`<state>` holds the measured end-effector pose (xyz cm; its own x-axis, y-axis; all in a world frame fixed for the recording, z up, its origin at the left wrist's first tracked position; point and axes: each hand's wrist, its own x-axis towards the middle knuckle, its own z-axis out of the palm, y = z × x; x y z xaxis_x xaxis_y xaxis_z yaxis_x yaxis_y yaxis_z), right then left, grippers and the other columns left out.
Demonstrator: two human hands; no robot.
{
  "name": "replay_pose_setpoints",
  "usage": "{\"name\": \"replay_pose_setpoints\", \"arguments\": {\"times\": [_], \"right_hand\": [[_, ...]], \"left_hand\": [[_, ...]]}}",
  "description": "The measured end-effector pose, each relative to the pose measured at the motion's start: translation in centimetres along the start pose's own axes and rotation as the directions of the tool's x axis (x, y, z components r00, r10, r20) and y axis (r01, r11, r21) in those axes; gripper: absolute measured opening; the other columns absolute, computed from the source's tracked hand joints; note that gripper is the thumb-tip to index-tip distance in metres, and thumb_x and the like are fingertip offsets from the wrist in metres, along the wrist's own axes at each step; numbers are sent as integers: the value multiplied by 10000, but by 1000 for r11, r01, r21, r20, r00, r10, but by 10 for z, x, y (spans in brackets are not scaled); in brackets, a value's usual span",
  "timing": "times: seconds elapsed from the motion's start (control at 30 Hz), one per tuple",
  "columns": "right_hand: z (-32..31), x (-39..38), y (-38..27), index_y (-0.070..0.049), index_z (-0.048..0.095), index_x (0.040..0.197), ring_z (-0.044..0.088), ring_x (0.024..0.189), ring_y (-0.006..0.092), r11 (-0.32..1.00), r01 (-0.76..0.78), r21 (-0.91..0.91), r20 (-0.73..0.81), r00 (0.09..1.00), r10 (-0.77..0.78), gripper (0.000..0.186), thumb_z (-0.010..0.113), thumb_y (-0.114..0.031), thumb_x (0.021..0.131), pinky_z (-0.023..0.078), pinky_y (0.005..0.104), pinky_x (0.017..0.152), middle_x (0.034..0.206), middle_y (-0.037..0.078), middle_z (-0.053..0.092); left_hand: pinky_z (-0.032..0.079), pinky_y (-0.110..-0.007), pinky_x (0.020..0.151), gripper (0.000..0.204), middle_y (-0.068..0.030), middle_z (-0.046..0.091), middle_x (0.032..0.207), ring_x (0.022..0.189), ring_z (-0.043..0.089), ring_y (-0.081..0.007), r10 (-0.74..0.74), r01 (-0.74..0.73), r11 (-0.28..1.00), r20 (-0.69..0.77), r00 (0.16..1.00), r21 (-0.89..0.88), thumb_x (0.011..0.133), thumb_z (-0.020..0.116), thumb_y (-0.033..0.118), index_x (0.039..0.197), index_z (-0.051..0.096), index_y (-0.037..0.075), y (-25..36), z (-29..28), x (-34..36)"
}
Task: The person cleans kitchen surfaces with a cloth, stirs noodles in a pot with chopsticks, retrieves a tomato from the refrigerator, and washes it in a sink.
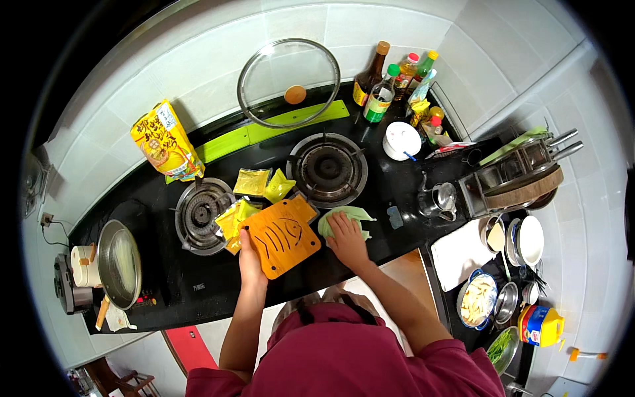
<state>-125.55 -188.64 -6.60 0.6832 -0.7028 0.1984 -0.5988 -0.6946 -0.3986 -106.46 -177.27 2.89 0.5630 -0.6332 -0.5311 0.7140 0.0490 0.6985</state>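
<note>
"White tiles (297, 26) curve across the top of the frame, and a black counter (172, 291) bends through the middle. Where is the left hand (252, 266)?"

"Just left of centre, grasping an orange board (284, 239). Its forearm rises almost straight from the lower edge, and the hand has the board by its left side — thumb laid over the face, the other fingers mostly hidden behind."

"How does the board sit?"

"Askew, its right end higher in the frame, with the dark fish drawing facing the camera. Yellow packets (252, 182) lie by its upper left edge. I can't tell whether its underside touches anything."

"And the right hand (346, 239)?"

"Right of centre, palm down on a pale green cloth (362, 213), just beside the board. That forearm slants up and leftward from the lower right. Its fingers are spread and fairly straight, resting over the cloth rather than clenched round it."

"What stands about them?"

"One burner (200, 215) left of the packets, another (329, 169) above the cloth. A glass lid (288, 76) stands upright at the top — bottles (380, 98) to its right, and a pan (122, 264) far left."
</note>
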Motion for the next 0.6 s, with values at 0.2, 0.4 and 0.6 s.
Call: {"name": "replay_pose_setpoints", "arguments": {"times": [0.2,0.4,0.6], "right_hand": [[-48,-22,85,-94,360,1268,305,1218,294,964,-129,-234,-52,991,120,556,551,-228,764,235,451,982,1294,113,368],[-14,-28,42,-93,354,1269,297,1214,326,977,-183,-106,-86,981,174,569,549,-219,749,223,466,988,1299,128,356],[-30,-53,33,-96,339,1273,289,1228,304,998,25,-56,190,982,-14,596,574,-205,736,235,459,994,1310,112,344]], "left_hand": [[387,-344,887,537,-100,465,1203,1080,472,-220,-5,5,1000,40,999,-10,887,380,437,1233,365,27,-5,10,-4],[375,-342,899,523,-99,458,1211,1096,460,-218,10,-10,1000,16,1000,-18,894,368,425,1235,364,28,-9,3,-6],[371,-348,905,499,-97,457,1214,1098,458,-223,48,-46,996,35,998,-76,902,358,402,1235,365,31,-13,3,-6]]}}
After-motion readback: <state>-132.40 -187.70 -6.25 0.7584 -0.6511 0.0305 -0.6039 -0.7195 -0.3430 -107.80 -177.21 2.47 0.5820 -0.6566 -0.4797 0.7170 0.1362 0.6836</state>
